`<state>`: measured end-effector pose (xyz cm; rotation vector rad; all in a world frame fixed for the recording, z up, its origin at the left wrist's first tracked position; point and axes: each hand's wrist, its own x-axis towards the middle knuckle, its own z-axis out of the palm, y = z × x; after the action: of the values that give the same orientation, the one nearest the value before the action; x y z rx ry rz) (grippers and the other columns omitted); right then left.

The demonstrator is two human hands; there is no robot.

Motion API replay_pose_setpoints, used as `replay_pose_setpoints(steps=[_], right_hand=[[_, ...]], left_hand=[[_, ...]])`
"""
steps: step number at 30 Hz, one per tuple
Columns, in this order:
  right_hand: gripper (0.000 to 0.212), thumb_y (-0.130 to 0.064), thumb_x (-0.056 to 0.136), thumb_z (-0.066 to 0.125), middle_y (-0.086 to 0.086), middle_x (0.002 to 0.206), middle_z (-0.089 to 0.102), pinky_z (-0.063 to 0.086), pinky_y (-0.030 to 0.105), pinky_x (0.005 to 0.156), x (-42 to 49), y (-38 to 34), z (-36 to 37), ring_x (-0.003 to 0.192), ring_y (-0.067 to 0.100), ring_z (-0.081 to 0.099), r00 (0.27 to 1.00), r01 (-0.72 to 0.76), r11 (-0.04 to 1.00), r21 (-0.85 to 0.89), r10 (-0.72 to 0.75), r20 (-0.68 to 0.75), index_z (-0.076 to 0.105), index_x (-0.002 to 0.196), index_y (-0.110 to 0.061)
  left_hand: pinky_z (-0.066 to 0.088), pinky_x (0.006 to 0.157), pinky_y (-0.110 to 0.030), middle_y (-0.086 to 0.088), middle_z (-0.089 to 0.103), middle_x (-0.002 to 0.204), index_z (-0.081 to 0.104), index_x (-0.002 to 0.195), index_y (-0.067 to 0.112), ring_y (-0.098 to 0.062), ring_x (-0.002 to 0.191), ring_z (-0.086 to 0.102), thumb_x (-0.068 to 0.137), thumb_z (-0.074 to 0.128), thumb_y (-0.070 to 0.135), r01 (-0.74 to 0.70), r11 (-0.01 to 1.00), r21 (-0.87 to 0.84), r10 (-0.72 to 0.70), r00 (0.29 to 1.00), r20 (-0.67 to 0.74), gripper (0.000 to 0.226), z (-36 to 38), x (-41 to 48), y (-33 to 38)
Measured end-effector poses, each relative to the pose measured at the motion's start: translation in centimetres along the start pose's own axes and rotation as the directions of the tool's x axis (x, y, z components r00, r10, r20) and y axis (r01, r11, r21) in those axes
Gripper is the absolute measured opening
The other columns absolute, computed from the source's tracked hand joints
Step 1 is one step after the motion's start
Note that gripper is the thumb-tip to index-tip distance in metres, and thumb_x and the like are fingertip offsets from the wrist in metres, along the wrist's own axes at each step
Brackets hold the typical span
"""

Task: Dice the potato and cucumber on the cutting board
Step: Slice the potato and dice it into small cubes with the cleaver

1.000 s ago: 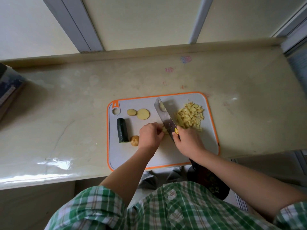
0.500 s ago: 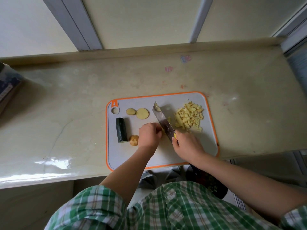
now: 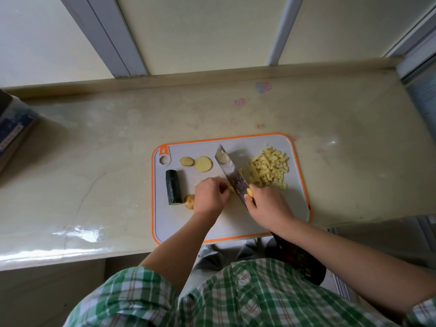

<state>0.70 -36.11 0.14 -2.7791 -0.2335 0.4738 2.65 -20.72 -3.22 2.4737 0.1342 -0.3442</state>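
Bearing the cutting board [image 3: 236, 221], a beige counter [image 3: 94, 149] meets grey-framed panels [image 3: 200, 31].

Head-worn camera, looking steeply down, cutting board [image 3: 236, 223] near

The right hand [image 3: 269, 206] hides the handle of the knife [image 3: 232, 175].

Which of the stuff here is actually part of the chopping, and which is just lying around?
In use: cutting board, knife in right hand, potato being cut under left hand, diced potato, potato slices, potato end, cucumber piece.
Lying about: box, far left.
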Motion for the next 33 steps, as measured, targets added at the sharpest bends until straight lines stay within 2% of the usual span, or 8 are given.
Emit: replay_pose_setpoints(steps=[6, 13, 18, 21, 23, 25, 28, 33], right_hand=[[0.016, -0.028, 0.097, 0.041, 0.014, 0.085, 0.063, 0.029, 0.032, 0.059, -0.2, -0.2, 0.6, 0.082, 0.035, 0.061, 1.000, -0.016, 1.000, -0.017, 0.016, 0.016, 0.041, 0.085, -0.018], [0.020, -0.028, 0.098, 0.040, 0.014, 0.082, 0.063, 0.030, 0.033, 0.058, -0.2, -0.1, 1.5, 0.080, 0.036, 0.061, 0.999, -0.037, 0.999, 0.005, 0.037, 0.040, 0.038, 0.083, -0.016], [0.022, -0.031, 0.098, 0.041, 0.013, 0.081, 0.064, 0.031, 0.032, 0.057, 0.5, 0.5, 1.6, 0.079, 0.036, 0.062, 0.998, -0.036, 0.999, 0.008, 0.036, -0.048, 0.052, 0.095, -0.013], [0.021, -0.028, 0.097, 0.046, 0.016, 0.072, 0.063, 0.030, 0.033, 0.055, 1.1, 1.3, 1.2, 0.071, 0.038, 0.060, 0.992, -0.042, 0.995, 0.094, 0.052, -0.113, 0.052, 0.086, -0.011], [0.025, -0.025, 0.096, 0.049, 0.013, 0.062, 0.057, 0.031, 0.035, 0.054, 1.3, 2.0, 0.7, 0.063, 0.036, 0.057, 0.990, -0.067, 0.977, 0.204, 0.090, -0.107, 0.043, 0.073, -0.016], [0.032, -0.023, 0.095, 0.050, 0.004, 0.053, 0.049, 0.037, 0.036, 0.054, 1.4, 2.7, 0.2, 0.052, 0.028, 0.054, 0.984, -0.120, 0.908, 0.402, 0.162, -0.072, 0.035, 0.067, -0.020], [0.030, -0.017, 0.097, 0.050, 0.004, 0.048, 0.049, 0.039, 0.031, 0.053, 1.3, 3.6, -1.0, 0.039, 0.013, 0.047, 0.968, -0.177, 0.742, 0.646, 0.248, -0.019, 0.038, 0.069, -0.015], [0.023, -0.017, 0.096, 0.050, 0.003, 0.045, 0.048, 0.039, 0.027, 0.050, 0.7, 5.3, -2.8, 0.040, 0.014, 0.044, 0.928, -0.254, 0.474, 0.843, 0.365, 0.074, 0.043, 0.074, -0.013]], left_hand=[[0.036, 0.067, -0.025, 0.000, 0.071, 0.080, 0.073, 0.084, 0.017, -0.022, 0.078, 0.062, 0.082, 0.062, 0.015, 0.041, 0.999, -0.004, -0.041, 0.999, 0.008, 0.012, 0.3, 0.3, 0.4], [0.037, 0.066, -0.025, -0.002, 0.069, 0.077, 0.072, 0.084, 0.017, -0.022, 0.075, 0.060, 0.083, 0.062, 0.015, 0.048, 0.999, 0.008, -0.049, 0.999, 0.015, 0.010, 0.7, 0.7, 0.0], [0.039, 0.070, -0.023, 0.001, 0.070, 0.083, 0.074, 0.088, 0.018, -0.018, 0.077, 0.061, 0.085, 0.063, 0.018, 0.030, 0.999, 0.013, -0.030, 0.999, 0.019, 0.011, 0.5, 0.7, 0.1], [0.042, 0.071, -0.023, 0.001, 0.072, 0.087, 0.076, 0.091, 0.018, -0.019, 0.081, 0.064, 0.086, 0.065, 0.022, 0.021, 1.000, 0.020, -0.021, 1.000, 0.017, 0.013, 0.1, 0.5, -0.2], [0.045, 0.072, -0.025, 0.000, 0.072, 0.089, 0.074, 0.094, 0.017, -0.019, 0.083, 0.064, 0.087, 0.063, 0.022, 0.013, 1.000, 0.016, -0.013, 1.000, 0.001, 0.014, -0.1, 0.3, -0.5], [0.046, 0.072, -0.026, 0.000, 0.070, 0.092, 0.070, 0.097, 0.016, -0.018, 0.084, 0.063, 0.088, 0.062, 0.022, 0.028, 0.999, 0.018, -0.027, 0.999, -0.034, 0.014, -0.5, 0.3, -0.6], [0.049, 0.071, -0.030, -0.002, 0.068, 0.092, 0.068, 0.096, 0.017, -0.021, 0.082, 0.061, 0.088, 0.061, 0.023, -0.002, 0.999, 0.035, 0.005, 0.996, -0.084, 0.013, -0.8, 0.5, -0.1], [0.049, 0.071, -0.035, -0.005, 0.063, 0.095, 0.068, 0.100, 0.016, -0.025, 0.089, 0.058, 0.087, 0.061, 0.018, -0.162, 0.985, 0.061, 0.166, 0.984, -0.068, 0.015, 0.2, 2.0, 1.8]])
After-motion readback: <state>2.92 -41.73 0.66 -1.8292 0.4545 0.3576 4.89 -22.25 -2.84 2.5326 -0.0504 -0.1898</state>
